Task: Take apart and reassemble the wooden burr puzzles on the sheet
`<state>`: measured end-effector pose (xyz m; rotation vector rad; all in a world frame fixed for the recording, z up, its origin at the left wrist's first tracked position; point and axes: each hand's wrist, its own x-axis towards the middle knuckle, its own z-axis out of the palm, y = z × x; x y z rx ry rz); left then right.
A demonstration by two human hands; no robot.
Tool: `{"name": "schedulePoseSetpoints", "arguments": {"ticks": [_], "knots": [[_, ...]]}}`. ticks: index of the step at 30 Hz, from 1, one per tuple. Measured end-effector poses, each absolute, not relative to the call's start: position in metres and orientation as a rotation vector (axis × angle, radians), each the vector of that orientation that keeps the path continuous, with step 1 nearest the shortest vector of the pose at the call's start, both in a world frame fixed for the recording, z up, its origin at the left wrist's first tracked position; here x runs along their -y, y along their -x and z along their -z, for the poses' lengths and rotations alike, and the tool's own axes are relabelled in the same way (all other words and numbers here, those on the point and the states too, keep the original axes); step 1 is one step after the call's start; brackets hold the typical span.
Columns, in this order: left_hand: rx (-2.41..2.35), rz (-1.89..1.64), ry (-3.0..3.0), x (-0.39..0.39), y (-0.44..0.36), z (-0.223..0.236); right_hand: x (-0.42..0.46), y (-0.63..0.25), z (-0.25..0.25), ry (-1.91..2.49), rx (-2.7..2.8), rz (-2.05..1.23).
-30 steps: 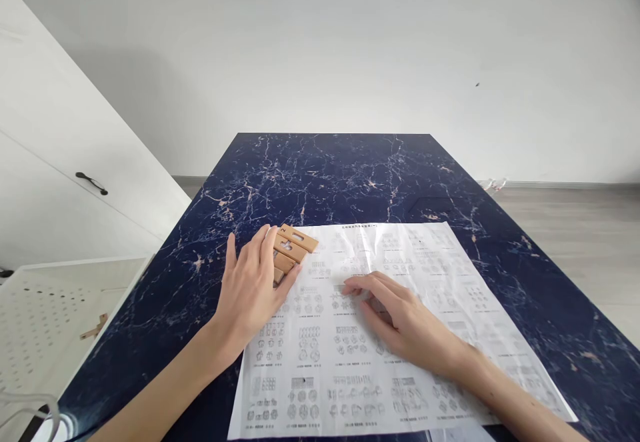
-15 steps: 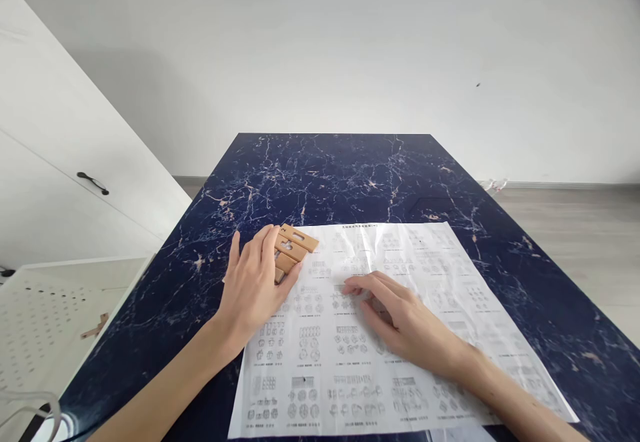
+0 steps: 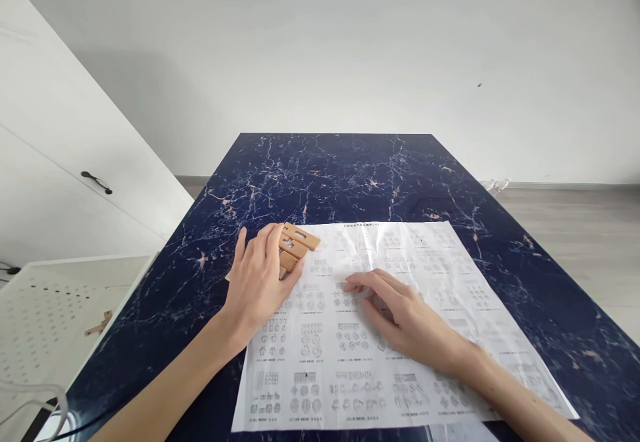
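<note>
My left hand (image 3: 257,279) is wrapped over a small group of flat wooden puzzle pieces (image 3: 296,242), its thumb along their near side. The pieces are light brown with cut-out slots, and the top one bears a dark "2". My palm and fingers hide part of them. They lie at the upper left corner of a large white instruction sheet (image 3: 320,415). On the middle of that sheet rests my right hand (image 3: 400,312), holding nothing. Its index finger reaches out over the printed drawings and its thumb stands apart.
The sheet lies creased on a dark blue marble-patterned table (image 3: 320,175). Left of the table is a white perforated surface (image 3: 55,295) with a small wooden piece (image 3: 99,323) on it. A white cabinet (image 3: 55,109) stands behind that, and a pale wall (image 3: 340,49) rises beyond the table.
My left hand and the wooden pieces have shifted very slightly within the view, as has the whole scene. Both hands otherwise keep the same pose.
</note>
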<state>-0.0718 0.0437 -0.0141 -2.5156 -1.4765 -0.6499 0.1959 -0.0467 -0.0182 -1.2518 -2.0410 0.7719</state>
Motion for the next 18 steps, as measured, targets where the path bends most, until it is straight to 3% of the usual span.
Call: {"name": "schedulePoseSetpoints", "arguments": {"ticks": [18], "knots": [[1.482, 0.597, 2.466, -0.0449, 0.0741, 0.0167, 0.0467, -0.1959, 0.0181, 1.256, 2.038, -0.782]]}}
